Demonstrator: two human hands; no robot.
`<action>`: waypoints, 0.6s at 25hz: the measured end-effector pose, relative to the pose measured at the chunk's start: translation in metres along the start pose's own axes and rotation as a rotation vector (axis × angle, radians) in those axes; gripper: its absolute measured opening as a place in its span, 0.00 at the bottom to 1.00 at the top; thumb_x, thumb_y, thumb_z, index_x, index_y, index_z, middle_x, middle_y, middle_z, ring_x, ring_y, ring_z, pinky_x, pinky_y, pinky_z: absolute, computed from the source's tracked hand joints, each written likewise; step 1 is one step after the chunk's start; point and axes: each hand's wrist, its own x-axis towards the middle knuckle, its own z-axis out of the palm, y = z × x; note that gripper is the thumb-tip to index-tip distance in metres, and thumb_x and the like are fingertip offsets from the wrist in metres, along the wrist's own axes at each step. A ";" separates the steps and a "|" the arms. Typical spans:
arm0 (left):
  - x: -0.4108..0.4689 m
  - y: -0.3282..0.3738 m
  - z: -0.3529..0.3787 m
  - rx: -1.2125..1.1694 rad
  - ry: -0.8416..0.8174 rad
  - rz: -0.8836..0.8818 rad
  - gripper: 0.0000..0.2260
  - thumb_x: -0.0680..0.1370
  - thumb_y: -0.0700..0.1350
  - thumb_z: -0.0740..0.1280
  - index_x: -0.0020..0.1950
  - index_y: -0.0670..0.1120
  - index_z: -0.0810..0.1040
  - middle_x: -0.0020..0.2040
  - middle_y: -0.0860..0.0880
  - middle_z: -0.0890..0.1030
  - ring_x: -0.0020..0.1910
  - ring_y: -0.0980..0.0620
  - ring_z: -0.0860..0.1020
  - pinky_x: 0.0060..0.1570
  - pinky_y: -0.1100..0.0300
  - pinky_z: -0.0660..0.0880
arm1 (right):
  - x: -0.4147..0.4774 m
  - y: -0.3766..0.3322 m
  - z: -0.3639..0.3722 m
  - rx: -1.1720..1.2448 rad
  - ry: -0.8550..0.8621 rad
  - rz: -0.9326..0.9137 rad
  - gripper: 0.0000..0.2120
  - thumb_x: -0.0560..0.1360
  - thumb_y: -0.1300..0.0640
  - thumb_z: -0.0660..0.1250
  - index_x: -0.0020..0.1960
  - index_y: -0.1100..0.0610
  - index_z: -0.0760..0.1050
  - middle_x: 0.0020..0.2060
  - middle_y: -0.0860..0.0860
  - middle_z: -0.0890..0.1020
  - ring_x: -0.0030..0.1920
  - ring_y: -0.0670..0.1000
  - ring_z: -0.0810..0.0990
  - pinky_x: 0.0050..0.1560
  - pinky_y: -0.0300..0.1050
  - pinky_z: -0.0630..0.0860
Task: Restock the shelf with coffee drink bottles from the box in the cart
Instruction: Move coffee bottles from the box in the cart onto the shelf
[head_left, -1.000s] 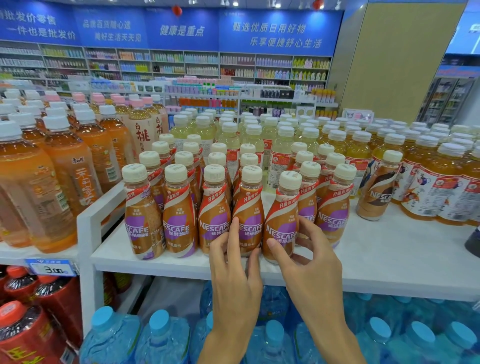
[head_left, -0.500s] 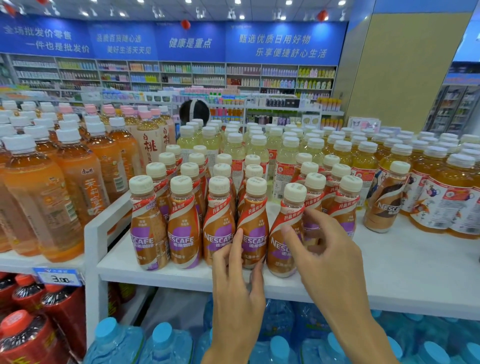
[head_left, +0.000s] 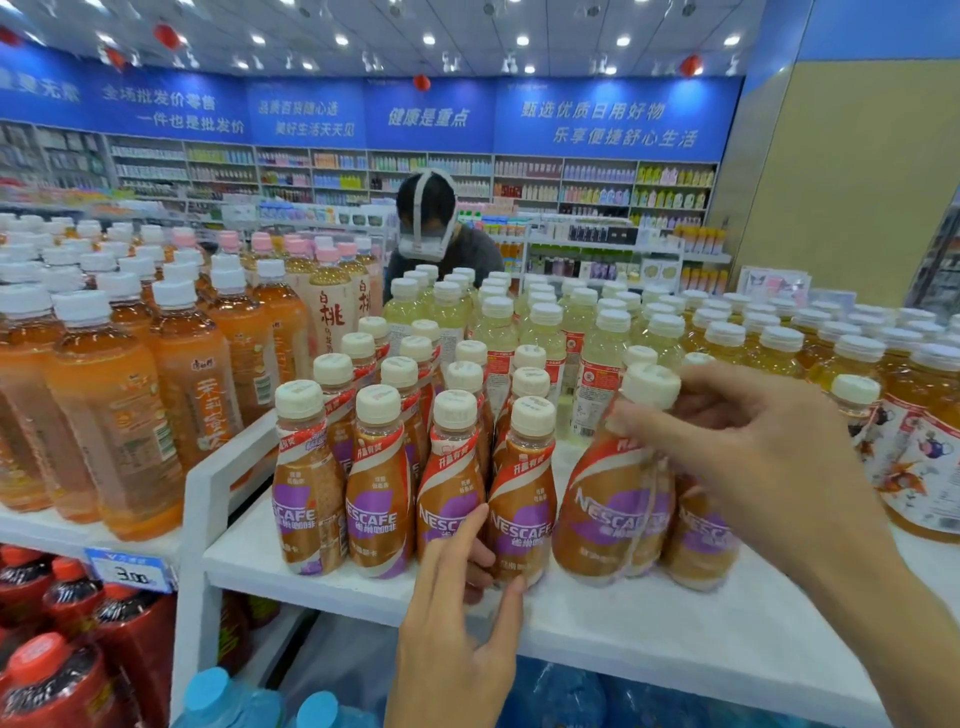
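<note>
Background: shop hall, blue banners (head_left: 431, 117) with white writing across the upper frame, stocked wall racks (head_left: 597, 182) beneath.
Surface: white shelf (head_left: 649, 623) across the lower middle, raised white divider (head_left: 208, 483) at its left end.
Stock: coffee bottles (head_left: 379, 483), brown and purple labels, upright in close rows on the shelf at centre frame.
Left side: left hand (head_left: 457, 639) at lower centre, fingers straight and spread, tips touching the lower parts of front-row bottles.
Right side: right hand (head_left: 769, 457) right of centre, fingers curled, pinching the neck of a tilted bottle (head_left: 613, 509) just under its cap (head_left: 649, 384).
Lean: tilted bottle at the right end of the front row, cap toward the right, smeared by blur; base seemingly on the shelf, not certain.
Neighbours: orange tea bottles (head_left: 119, 415) at left, pale yellow bottles (head_left: 545, 332) behind centre, amber bottles (head_left: 779, 348) at right.
Below: price tag (head_left: 130, 571) and red-capped dark bottles (head_left: 52, 675) lower left, blue-capped water bottles (head_left: 208, 691) at the bottom edge.
Beyond: person (head_left: 431, 218) with a head strap, upper centre, behind the pale yellow bottles.
</note>
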 end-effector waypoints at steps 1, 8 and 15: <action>0.001 -0.001 -0.002 0.001 -0.005 0.012 0.32 0.71 0.48 0.74 0.71 0.63 0.67 0.51 0.63 0.73 0.47 0.55 0.79 0.43 0.70 0.78 | 0.011 -0.012 -0.011 0.072 0.034 -0.017 0.07 0.67 0.47 0.79 0.41 0.48 0.85 0.35 0.45 0.86 0.37 0.47 0.85 0.41 0.47 0.84; 0.014 -0.003 -0.021 0.018 -0.059 0.056 0.25 0.72 0.49 0.74 0.67 0.62 0.72 0.46 0.61 0.76 0.42 0.56 0.80 0.40 0.71 0.76 | 0.119 -0.086 -0.034 0.077 0.086 -0.195 0.11 0.71 0.49 0.77 0.41 0.57 0.82 0.35 0.50 0.85 0.37 0.49 0.86 0.44 0.44 0.85; 0.026 0.003 -0.042 0.023 -0.070 0.102 0.19 0.73 0.56 0.70 0.63 0.62 0.75 0.44 0.61 0.77 0.40 0.58 0.79 0.37 0.69 0.76 | 0.185 -0.073 0.044 0.007 0.013 -0.101 0.15 0.69 0.48 0.77 0.42 0.61 0.84 0.38 0.53 0.87 0.39 0.53 0.87 0.47 0.54 0.85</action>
